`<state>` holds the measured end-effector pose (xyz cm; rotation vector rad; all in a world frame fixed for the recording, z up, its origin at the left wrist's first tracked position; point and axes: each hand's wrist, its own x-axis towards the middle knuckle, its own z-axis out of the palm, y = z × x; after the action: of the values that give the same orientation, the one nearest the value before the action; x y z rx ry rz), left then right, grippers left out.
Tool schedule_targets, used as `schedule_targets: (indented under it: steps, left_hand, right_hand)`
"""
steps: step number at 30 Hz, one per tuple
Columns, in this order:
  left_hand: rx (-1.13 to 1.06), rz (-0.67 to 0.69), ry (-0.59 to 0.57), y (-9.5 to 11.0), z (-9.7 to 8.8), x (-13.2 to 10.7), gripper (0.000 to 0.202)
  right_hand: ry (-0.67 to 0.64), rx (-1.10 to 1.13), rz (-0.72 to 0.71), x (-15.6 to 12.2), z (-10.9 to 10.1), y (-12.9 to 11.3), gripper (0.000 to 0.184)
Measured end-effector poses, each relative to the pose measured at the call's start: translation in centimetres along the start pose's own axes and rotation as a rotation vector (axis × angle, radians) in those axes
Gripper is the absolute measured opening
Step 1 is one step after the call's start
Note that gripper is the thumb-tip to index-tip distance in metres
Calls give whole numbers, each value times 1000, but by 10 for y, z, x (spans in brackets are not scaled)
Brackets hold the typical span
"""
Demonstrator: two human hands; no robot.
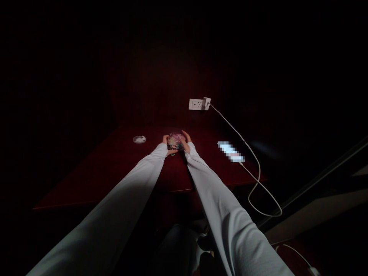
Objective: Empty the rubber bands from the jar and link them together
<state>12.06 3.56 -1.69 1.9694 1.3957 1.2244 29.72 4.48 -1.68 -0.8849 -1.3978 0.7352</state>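
L hand (165,140) & R hand (187,138) clasp shiny pink-multicolour clear-plastic pkg (176,138), on/over far-mid of dark-red glossy table (115,172) | grip: pressed from both sides, prob. to steady | round whitish shallow dish (139,139): table's far L, prob. out of way

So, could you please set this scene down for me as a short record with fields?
Left hand: holding the left side of a colourful glossy item
Right hand: holding its right side
Item detail: too small and dark to identify
Surface: dark red table
Left of hands: small round dish, something white inside
Right of hands: bright pixelated device, joined by white cable to a plugged-in charger
Lighting: dim
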Motion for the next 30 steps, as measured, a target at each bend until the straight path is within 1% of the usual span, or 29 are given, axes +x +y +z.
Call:
schedule_targets:
  steps: [2, 4, 6, 8, 10, 12, 14, 16, 18, 19, 20, 22, 24, 26, 28, 30]
  left_hand:
    - [-30, -3, -8, -4, 1, 1, 91]
    - [-79, 9, 0, -8, 3, 2, 95]
    - [-132, 40, 16, -11, 5, 3, 99]
    - [-176, 84, 19, -12, 6, 3, 103]
    - [-206, 117, 23, -12, 8, 4, 106]
    - [-243, 140, 42, -10, 8, 5, 107]
    - [-288, 163, 65, -8, 8, 7, 104]
    - [-331, 188, 81, -6, 7, 9, 100]
    - [-361, 200, 92, -4, 7, 10, 97]
    - [-370, 199, 94, -4, 7, 11, 97]
    - [-374, 189, 92, -4, 8, 13, 98]
    - [-363, 144, 71, -3, 9, 16, 102]
    - [-333, 104, 59, -2, 10, 18, 105]
    - [-298, 103, 91, 2, 9, 19, 104]
    - [-277, 139, 133, 6, 9, 17, 102]
    - [-276, 182, 143, 10, 8, 13, 100]
  right_hand:
    - [25, 32, 78, 0, 2, -3, 71]
    - [56, 85, 106, 3, 5, -5, 67]
    - [68, 149, 71, 7, 7, -5, 66]
    - [39, 160, 19, 9, 8, -3, 70]
    - [-18, 86, -22, 9, 8, -1, 74]
    - [-44, -32, -63, 6, 7, -2, 75]
    - [-15, -140, -137, 1, 7, -7, 76]
    - [48, -226, -264, -4, 7, -18, 75]
    - [81, -318, -405, -10, 7, -32, 70]
    - [92, -357, -436, -12, 6, -39, 66]
    - [79, -384, -446, -14, 6, -46, 62]
    - [-70, -422, -429, -17, 7, -55, 54]
    - [-166, -440, -394, -18, 8, -60, 49]
    - [-151, -444, -376, -19, 11, -61, 48]
    - [-115, -449, -369, -18, 13, -61, 47]
    - [-108, -453, -364, -17, 14, -61, 47]
